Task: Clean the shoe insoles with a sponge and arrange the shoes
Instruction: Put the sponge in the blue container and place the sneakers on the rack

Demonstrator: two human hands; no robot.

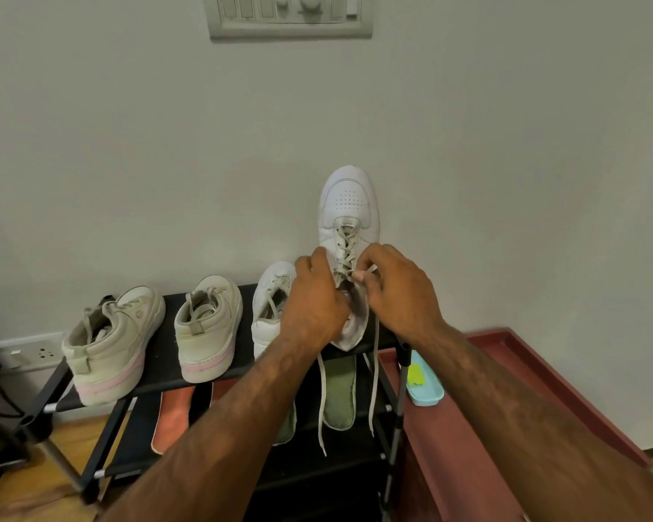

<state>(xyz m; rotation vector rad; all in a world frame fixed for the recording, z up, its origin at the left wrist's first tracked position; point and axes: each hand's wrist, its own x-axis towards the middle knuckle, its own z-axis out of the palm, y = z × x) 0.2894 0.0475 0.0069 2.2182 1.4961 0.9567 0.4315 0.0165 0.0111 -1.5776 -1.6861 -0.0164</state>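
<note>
White sneaker is held toe-up before the wall, above the black rack; the left hand grips its collar with curled fingers, the right hand pinches a lace between thumb and forefinger; its pair stands at 8 o'clock on the top shelf; a green insole lies at 6 o'clock on a lower shelf; the sponge sits in a blue tray at 4 o'clock.

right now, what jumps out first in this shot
A white sneaker held toe-up at centre, the left hand gripping its side and the right hand pinching its laces. Below, a black rack holds three more shoes on top, with green insoles and an orange insole on the shelf beneath.
</note>
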